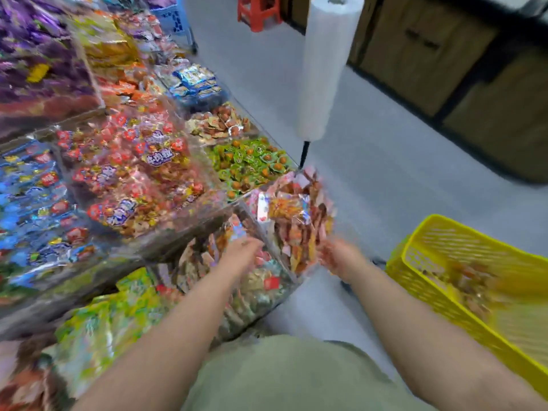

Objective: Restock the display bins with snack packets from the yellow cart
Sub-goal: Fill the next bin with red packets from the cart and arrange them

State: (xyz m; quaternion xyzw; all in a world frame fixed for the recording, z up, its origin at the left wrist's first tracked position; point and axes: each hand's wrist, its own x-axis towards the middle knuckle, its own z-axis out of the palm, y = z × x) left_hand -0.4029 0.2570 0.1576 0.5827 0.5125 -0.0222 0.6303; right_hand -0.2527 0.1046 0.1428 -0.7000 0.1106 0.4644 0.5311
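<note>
The view is smeared by motion. My left hand [243, 250] reaches palm down into a clear front bin [261, 295] of mixed snack packets; its fingers are too blurred to read. My right hand [336, 256] is at the outer wall of the clear corner bin [296, 221], which is heaped with orange and pink packets. Reddish smears show at its fingertips, and I cannot tell whether it holds packets. The yellow cart [421, 280] stands on the floor to the right of my right arm, with orange-brown snack packets [471, 280] inside.
Tiered clear bins of red [133, 173], green [249, 164], blue [32, 203] and purple [38, 54] sweets fill the left. A roll of white plastic bags [326, 66] stands on a black post at the display's corner. Grey floor, wooden cabinets [444, 60] and a red stool [259, 10] lie beyond.
</note>
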